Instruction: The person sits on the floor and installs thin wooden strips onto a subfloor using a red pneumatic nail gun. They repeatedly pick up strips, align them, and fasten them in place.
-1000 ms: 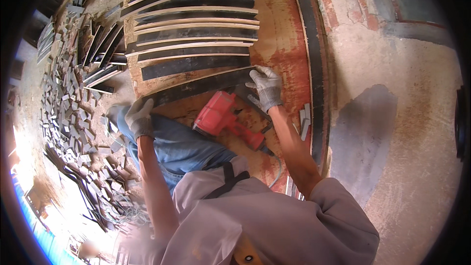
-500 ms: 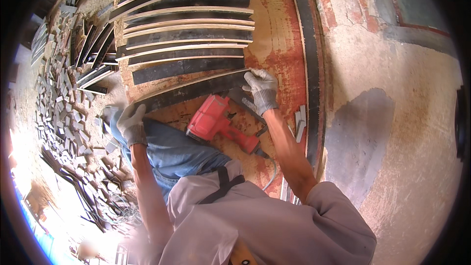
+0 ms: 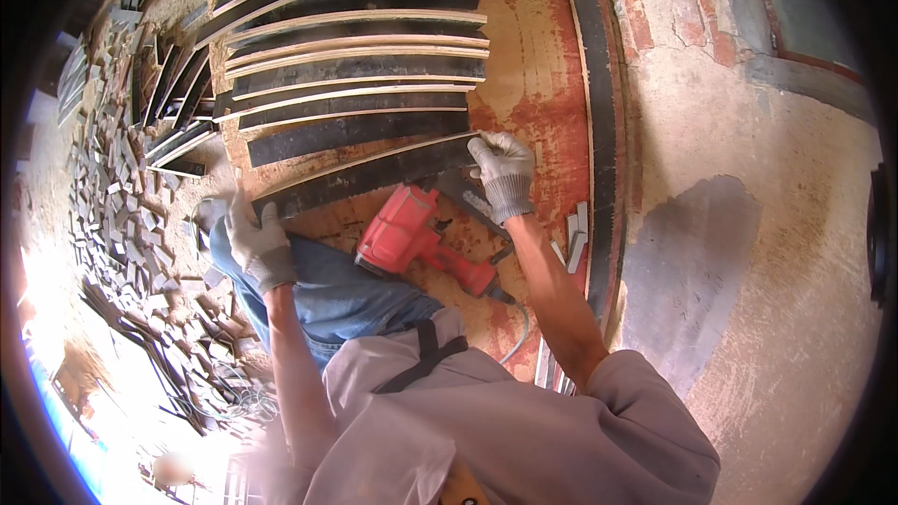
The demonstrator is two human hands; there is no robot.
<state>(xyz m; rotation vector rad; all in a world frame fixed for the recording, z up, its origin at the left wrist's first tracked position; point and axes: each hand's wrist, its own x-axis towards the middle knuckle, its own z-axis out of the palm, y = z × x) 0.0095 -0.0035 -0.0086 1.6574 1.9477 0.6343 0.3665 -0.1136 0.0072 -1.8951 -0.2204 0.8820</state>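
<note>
A curved strip of black-faced plywood [image 3: 369, 175] spans my two gloved hands, its pale cut edge facing up and away. At its left end is my left hand [image 3: 258, 241], thumb by the dark face and fingers stretched along the end. My right hand [image 3: 505, 168] pinches the right end between thumb and fingers. Just below the strip, a red nail gun [image 3: 402, 232] lies on the board with its handle toward the lower right. Its dark magazine [image 3: 468, 194] runs beneath my right hand.
Several similar curved strips [image 3: 360, 70] lie in a row beyond. Small offcuts [image 3: 122, 215] litter the floor on the left. A long dark-edged strip [image 3: 599, 112] borders the stained board [image 3: 538, 65] on the right. Metal staple strips [image 3: 577, 234] rest near my right forearm. A thin hose [image 3: 522, 332] trails from the gun.
My left hand has shifted slightly nearer me, and its fingers have straightened at the strip's end. My right hand keeps its pinch. The nail gun has stayed in place.
</note>
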